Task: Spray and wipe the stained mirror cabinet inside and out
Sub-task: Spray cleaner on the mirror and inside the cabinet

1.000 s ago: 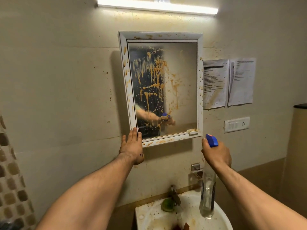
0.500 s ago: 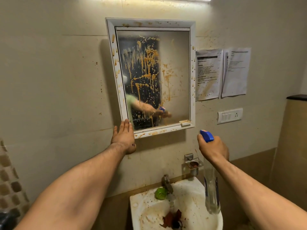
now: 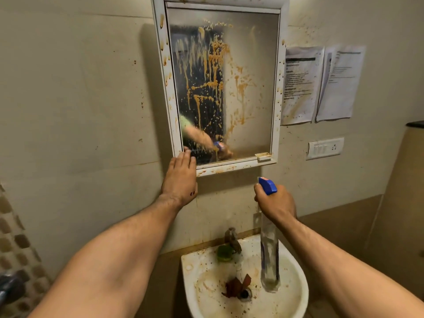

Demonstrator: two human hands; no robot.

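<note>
L hand (image 3: 181, 180) flat, fingers splayed on mirror cabinet (image 3: 276, 88) corner to steady door; R hand (image 3: 277, 203) clenched round spray bottle (image 3: 269, 253), nozzle aimed at stained glass

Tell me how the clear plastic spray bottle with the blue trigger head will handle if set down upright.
The clear spray bottle looks tall and narrow, so probably tippy. It appears nearly empty, so likely light. The right hand grips its neck; the splattered white basin below curves, a poor resting spot.
</note>
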